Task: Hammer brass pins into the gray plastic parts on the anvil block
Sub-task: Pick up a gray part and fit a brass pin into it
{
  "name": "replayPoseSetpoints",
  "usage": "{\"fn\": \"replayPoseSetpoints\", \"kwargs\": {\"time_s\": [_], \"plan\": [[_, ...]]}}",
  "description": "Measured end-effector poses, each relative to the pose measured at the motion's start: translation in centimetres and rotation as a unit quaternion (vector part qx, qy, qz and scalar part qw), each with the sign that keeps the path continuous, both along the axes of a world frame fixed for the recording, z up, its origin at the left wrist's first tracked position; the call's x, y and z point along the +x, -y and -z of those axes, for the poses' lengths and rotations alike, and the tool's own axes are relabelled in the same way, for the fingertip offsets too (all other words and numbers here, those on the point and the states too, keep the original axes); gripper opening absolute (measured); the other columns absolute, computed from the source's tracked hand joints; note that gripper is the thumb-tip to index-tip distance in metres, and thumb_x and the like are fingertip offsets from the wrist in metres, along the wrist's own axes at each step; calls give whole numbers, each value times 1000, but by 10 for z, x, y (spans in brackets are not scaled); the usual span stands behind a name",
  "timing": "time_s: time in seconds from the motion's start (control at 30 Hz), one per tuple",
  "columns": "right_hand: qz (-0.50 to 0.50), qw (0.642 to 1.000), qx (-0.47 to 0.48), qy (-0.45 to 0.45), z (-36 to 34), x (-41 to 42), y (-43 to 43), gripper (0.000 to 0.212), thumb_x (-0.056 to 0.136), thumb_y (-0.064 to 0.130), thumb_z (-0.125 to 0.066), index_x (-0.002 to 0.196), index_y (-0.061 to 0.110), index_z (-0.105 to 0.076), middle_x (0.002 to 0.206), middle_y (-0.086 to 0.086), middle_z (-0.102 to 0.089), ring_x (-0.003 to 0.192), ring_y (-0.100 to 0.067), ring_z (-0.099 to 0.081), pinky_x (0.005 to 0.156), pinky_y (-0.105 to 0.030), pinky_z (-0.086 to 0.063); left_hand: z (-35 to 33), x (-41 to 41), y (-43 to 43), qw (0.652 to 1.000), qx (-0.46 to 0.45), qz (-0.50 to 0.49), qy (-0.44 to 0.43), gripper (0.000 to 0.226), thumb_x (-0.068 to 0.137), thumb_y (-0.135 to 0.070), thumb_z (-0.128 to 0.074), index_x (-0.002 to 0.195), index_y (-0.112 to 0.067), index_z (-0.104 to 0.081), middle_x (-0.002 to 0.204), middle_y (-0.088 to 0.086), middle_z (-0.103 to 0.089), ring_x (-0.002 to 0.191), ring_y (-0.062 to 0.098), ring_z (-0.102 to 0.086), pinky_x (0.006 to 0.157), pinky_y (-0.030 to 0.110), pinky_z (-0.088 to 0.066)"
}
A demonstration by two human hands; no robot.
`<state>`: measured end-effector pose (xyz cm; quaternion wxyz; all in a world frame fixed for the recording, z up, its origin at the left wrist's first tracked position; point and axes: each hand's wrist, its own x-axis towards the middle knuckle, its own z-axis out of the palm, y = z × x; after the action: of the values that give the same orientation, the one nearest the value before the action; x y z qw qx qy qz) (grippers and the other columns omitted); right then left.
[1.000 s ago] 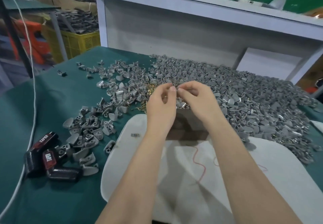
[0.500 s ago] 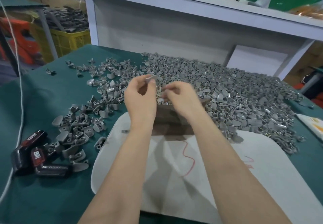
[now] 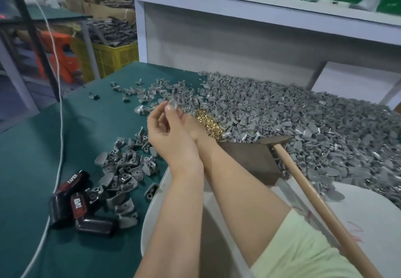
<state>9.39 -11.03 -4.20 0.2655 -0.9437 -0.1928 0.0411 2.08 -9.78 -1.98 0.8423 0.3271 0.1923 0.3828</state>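
Note:
My left hand (image 3: 171, 134) is raised over the table and pinches one gray plastic part (image 3: 173, 105) between thumb and fingertips. My right hand (image 3: 191, 123) lies behind it, next to the small pile of brass pins (image 3: 209, 123); its fingers are hidden. The dark anvil block (image 3: 249, 158) stands to the right of my wrists. A hammer (image 3: 314, 204) with a wooden handle leans on the block's right side. A large heap of gray parts (image 3: 293, 121) fills the table behind the block.
A smaller scatter of gray parts (image 3: 125, 169) lies at the left on the green table (image 3: 32, 169). Black and red packs (image 3: 73, 204) and a white cable (image 3: 58, 139) are near the left edge. A white pad (image 3: 358, 208) lies under the block. A white shelf (image 3: 238, 6) rises behind.
My left hand has lifted a gray part up and to the left. My right hand has dropped behind it beside the brass pins. The view shifted, and the hammer now shows.

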Motion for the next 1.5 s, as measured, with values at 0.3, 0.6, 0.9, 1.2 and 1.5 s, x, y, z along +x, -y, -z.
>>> {"fn": "replayPoseSetpoints", "kwargs": {"time_s": [0.3,0.6,0.9,1.2,1.5], "plan": [[65,982,-176,-33,-18,21,32,18,90,6,-51,104,2,-61,109,-12,-63,93,-29,-60,80,-32,-49,0,-1,-3,1000,-14,-19,-1,16,96,-7,-50,87,-18,-58,83,-1,-63,75,10,-62,69,14,-49],[88,952,-281,-77,-18,25,46,34,85,24,-66,115,7,-61,110,-9,-63,93,-27,-61,82,-31,-51,1,1,6,999,11,30,-18,18,98,-14,-50,82,-19,-59,79,-5,-64,68,4,-62,67,16,-50],[101,955,-270,-63,-16,25,37,29,87,16,-56,114,8,-61,119,-10,-60,97,-26,-59,79,-33,-47,8,1,15,990,82,98,-56,12,93,-13,-58,87,-24,-59,88,-6,-66,84,6,-65,77,18,-53],[118,961,-241,-62,-24,17,40,32,94,16,-42,121,11,-57,124,-9,-58,112,-29,-57,97,-46,-46,15,7,14,968,198,117,-99,26,87,-2,-61,90,-28,-61,92,-15,-63,88,-3,-59,82,13,-45],[125,969,-200,-66,-13,23,38,31,94,23,-43,115,11,-61,114,-8,-62,104,-27,-59,95,-44,-48,16,7,15,970,195,112,-95,23,85,-5,-64,89,-28,-62,91,-11,-65,79,-5,-59,65,2,-44]]}}
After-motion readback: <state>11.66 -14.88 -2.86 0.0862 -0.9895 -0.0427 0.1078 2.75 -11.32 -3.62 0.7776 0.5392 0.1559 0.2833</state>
